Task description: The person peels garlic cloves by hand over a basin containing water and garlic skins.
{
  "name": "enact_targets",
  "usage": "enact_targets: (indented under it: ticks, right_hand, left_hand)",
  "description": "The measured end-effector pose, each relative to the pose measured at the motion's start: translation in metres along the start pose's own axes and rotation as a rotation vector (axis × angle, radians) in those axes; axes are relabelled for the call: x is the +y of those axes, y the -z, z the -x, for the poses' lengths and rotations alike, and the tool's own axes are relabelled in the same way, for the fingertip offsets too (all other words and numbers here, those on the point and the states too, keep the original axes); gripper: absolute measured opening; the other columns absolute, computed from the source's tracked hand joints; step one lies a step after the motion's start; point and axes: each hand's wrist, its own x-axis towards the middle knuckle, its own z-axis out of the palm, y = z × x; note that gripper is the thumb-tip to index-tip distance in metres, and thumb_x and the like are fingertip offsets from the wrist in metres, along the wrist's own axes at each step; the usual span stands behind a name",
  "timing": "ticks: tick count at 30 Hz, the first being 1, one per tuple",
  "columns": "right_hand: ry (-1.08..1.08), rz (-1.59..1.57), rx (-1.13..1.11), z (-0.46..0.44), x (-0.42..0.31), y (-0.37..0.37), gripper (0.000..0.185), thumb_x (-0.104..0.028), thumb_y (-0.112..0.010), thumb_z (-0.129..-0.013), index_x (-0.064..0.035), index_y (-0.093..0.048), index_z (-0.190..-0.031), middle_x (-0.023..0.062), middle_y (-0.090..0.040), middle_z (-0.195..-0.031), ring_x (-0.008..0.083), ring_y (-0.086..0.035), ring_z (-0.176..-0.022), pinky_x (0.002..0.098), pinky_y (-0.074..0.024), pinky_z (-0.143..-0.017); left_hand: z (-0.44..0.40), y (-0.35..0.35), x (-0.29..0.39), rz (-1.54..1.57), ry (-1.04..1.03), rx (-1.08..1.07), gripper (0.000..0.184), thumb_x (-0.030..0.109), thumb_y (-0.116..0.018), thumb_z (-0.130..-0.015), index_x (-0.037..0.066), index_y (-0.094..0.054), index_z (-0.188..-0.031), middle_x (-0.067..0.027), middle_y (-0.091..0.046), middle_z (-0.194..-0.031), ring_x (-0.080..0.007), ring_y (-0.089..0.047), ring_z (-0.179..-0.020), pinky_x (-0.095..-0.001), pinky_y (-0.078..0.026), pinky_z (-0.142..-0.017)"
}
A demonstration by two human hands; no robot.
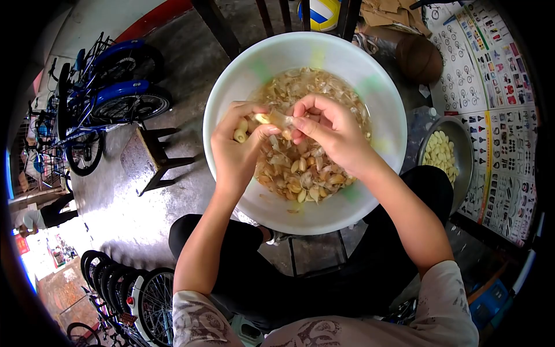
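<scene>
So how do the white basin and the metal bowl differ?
The white basin is wider; the metal bowl is smaller. The basin is whitish; the bowl is gray. The basin holds papery skins among garlic cloves; the bowl shows pale peeled cloves. Both are round and hold garlic.

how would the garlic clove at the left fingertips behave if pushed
The garlic clove looks plump, so probably firm. With the white basin looking wet inside, it may be slippery. Its rounded sides could let it roll.

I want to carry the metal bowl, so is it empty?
No, the metal bowl beside the white tub holds a pile of pale peeled garlic cloves.
</scene>
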Motion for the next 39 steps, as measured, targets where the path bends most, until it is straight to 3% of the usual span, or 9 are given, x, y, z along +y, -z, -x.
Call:
enact_targets:
  ticks: [7, 11, 13, 14, 16, 24, 26, 32, 39]
  right_hand:
    - [-0.059, -0.287, 0.108, 0.003, -0.012, 0.010, 0.009, -0.009, -0.059, -0.097, -0.0060, -0.058, -0.106, 0.0023, -0.062, -0.099, 0.0107, -0.062, -0.086, 0.0269, -0.0535, -0.074]
    - [-0.121, -0.463, 0.086, -0.006, -0.005, 0.022, 0.015, -0.012, -0.059, -0.097, -0.0048, -0.061, -0.110, 0.0023, -0.062, -0.104, 0.0110, -0.062, -0.088, 0.0266, -0.0536, -0.073]
    - [-0.197, 0.581, -0.019, -0.013, 0.004, 0.025, 0.023, -0.012, -0.064, -0.092, -0.0059, -0.065, -0.115, 0.0062, -0.061, -0.116, 0.0168, -0.064, -0.095, 0.0313, -0.0558, -0.077]
    - [-0.195, 0.583, -0.018, -0.009, 0.015, 0.025, 0.023, -0.012, -0.064, -0.092, -0.0059, -0.065, -0.115, 0.0062, -0.061, -0.116, 0.0168, -0.064, -0.095, 0.0313, -0.0558, -0.077]
    - [-0.071, 1.556, -0.107, 0.002, 0.029, 0.019, 0.028, -0.009, -0.069, -0.085, -0.0077, -0.069, -0.113, 0.0121, -0.057, -0.127, 0.0252, -0.064, -0.102, 0.0379, -0.0568, -0.082]
    - [-0.032, 1.218, 0.157, -0.017, 0.021, 0.029, 0.028, 0.003, -0.064, -0.083, -0.0073, -0.070, -0.109, 0.0124, -0.061, -0.121, 0.0336, -0.064, -0.102, 0.0430, -0.0526, -0.088]
    - [0.203, 1.287, 0.192, -0.018, 0.027, 0.031, 0.031, 0.004, -0.063, -0.083, -0.0032, -0.067, -0.113, 0.0130, -0.065, -0.108, 0.0276, -0.068, -0.092, 0.0382, -0.0567, -0.075]
    - [0.307, 0.473, 0.109, -0.021, 0.000, 0.006, 0.023, -0.012, -0.073, -0.087, -0.0059, -0.072, -0.109, 0.0089, -0.065, -0.105, 0.0177, -0.067, -0.086, 0.0262, -0.0547, -0.074]
    - [0.350, 0.553, 0.039, -0.021, 0.012, 0.015, 0.020, -0.012, -0.074, -0.086, -0.0052, -0.074, -0.106, 0.0048, -0.067, -0.102, 0.0148, -0.067, -0.089, 0.0267, -0.0553, -0.076]
  left_hand:
    - [-0.008, 0.012, -0.004, -0.041, 0.127, 0.054, 0.033, 0.013, -0.086, -0.074, -0.002, -0.065, -0.095, -0.0006, -0.061, -0.082, -0.0051, -0.050, -0.068, -0.0202, -0.041, -0.063]
    - [-0.008, 0.010, -0.004, 0.275, 0.426, -0.019, 0.025, 0.020, -0.077, -0.088, 0.000, -0.066, -0.099, -0.0011, -0.062, -0.083, -0.0046, -0.046, -0.065, -0.0206, -0.040, -0.061]
    - [-0.007, 0.008, -0.006, 0.629, 0.568, -0.156, 0.033, 0.027, -0.059, -0.101, 0.001, -0.059, -0.120, -0.0017, -0.060, -0.096, -0.0037, -0.040, -0.068, -0.0189, -0.037, -0.066]
    - [-0.007, 0.007, -0.008, 0.630, 0.565, -0.157, 0.033, 0.027, -0.059, -0.101, 0.001, -0.059, -0.120, -0.0017, -0.060, -0.096, -0.0037, -0.040, -0.068, -0.0189, -0.037, -0.066]
    - [-0.008, 0.004, -0.010, 0.792, 0.660, -0.222, 0.025, 0.022, -0.053, -0.103, 0.002, -0.060, -0.117, -0.0051, -0.061, -0.097, -0.0055, -0.040, -0.069, -0.0209, -0.037, -0.063]
    - [-0.011, 0.004, -0.009, 1.068, 0.706, -0.292, 0.034, 0.022, -0.046, -0.105, 0.002, -0.050, -0.132, -0.0057, -0.057, -0.095, -0.0060, -0.036, -0.066, -0.0199, -0.034, -0.062]
    - [-0.012, 0.003, -0.010, 1.092, 0.691, -0.268, 0.036, 0.021, -0.046, -0.104, 0.003, -0.048, -0.135, -0.0051, -0.056, -0.094, -0.0060, -0.036, -0.066, -0.0195, -0.034, -0.062]
    - [-0.008, 0.002, -0.010, 0.601, 0.542, -0.315, 0.039, 0.024, -0.056, -0.101, 0.005, -0.052, -0.136, -0.0035, -0.059, -0.100, -0.0049, -0.046, -0.072, -0.0197, -0.039, -0.063]
    - [-0.008, -0.001, -0.004, 0.343, 0.364, -0.376, 0.037, 0.024, -0.061, -0.099, 0.003, -0.056, -0.129, -0.0036, -0.064, -0.104, -0.0089, -0.060, -0.090, -0.0221, -0.047, -0.071]
